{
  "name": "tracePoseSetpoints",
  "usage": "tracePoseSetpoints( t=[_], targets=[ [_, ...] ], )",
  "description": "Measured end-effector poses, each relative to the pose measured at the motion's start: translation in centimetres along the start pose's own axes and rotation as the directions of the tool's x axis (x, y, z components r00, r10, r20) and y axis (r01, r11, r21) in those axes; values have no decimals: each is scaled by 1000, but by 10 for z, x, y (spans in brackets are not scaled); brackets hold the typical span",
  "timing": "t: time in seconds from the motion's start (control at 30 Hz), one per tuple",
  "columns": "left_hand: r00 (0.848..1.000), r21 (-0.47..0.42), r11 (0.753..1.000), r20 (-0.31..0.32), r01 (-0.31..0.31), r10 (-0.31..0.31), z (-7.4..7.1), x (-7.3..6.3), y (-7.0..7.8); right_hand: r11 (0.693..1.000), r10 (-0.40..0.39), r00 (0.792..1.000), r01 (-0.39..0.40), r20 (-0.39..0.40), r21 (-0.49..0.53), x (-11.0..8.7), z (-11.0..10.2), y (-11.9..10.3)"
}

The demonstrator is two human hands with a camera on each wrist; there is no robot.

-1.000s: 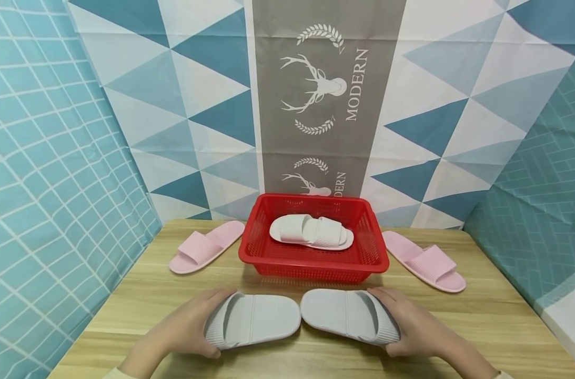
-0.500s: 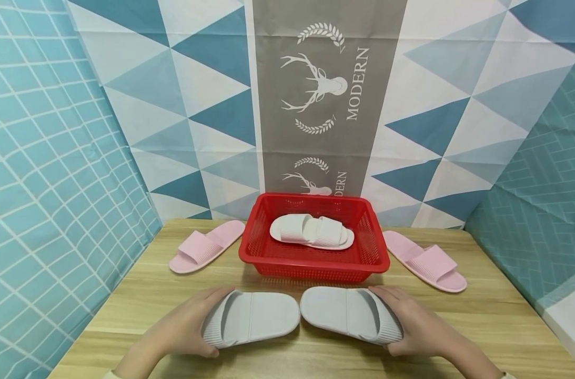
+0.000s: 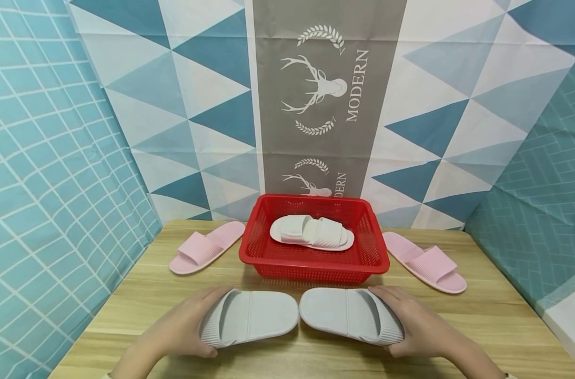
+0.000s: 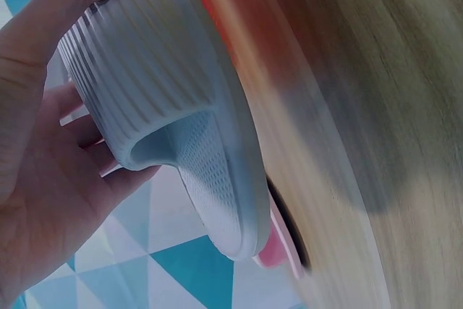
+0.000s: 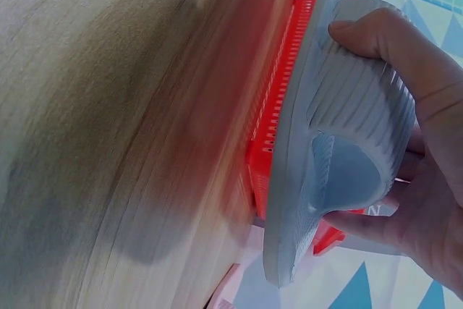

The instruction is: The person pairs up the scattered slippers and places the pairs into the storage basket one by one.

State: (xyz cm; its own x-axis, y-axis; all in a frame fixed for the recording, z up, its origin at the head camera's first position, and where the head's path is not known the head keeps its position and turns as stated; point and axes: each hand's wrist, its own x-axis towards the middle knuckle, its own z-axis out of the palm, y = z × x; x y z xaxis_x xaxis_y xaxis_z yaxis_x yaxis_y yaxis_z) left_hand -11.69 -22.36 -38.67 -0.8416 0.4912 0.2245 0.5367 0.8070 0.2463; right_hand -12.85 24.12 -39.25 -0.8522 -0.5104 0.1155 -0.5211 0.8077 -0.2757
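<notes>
My left hand (image 3: 188, 326) grips a grey slipper (image 3: 261, 316) across its ribbed strap, thumb on the near side and fingers on the far side. A second grey slipper (image 3: 330, 310) is held the same way by my right hand (image 3: 412, 326). Both slippers lie nearly level, heel ends facing each other at the middle, almost touching. In the left wrist view the strap (image 4: 137, 56) sits between thumb and fingers, and the sole is apart from the tabletop. The right wrist view likewise has the other sole (image 5: 286, 200) raised over the wood.
Behind the grey slippers stands a red basket (image 3: 311, 267) with a pair of white slippers (image 3: 311, 231) inside. One pink slipper (image 3: 199, 247) lies left of the basket, another pink slipper (image 3: 429, 263) right of it. Patterned cloth walls border the wooden table (image 3: 140, 295).
Both hands keep their hold on the grey slippers. The left slipper has shifted very slightly left; the right one has hardly moved. Basket and other slippers stay put.
</notes>
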Motion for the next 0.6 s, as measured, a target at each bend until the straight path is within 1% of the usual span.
tracePoseSetpoints(
  t=[0.13,0.27,0.37,0.6],
  targets=[
    [1000,0,1000,0,10,-10,-3,0,1,1000,-5,1000,5,-2,-3,0,0,-1],
    [1000,4,1000,-1,20,-20,-5,0,2,998,-52,998,50,-40,-39,-1,-1,-1],
    [1000,9,1000,-3,24,-24,-5,0,3,996,-72,996,68,-60,-63,-1,-1,-1],
    [1000,11,1000,-11,23,-23,-5,0,3,998,-39,999,37,-30,-51,0,-2,-2]
  ],
)
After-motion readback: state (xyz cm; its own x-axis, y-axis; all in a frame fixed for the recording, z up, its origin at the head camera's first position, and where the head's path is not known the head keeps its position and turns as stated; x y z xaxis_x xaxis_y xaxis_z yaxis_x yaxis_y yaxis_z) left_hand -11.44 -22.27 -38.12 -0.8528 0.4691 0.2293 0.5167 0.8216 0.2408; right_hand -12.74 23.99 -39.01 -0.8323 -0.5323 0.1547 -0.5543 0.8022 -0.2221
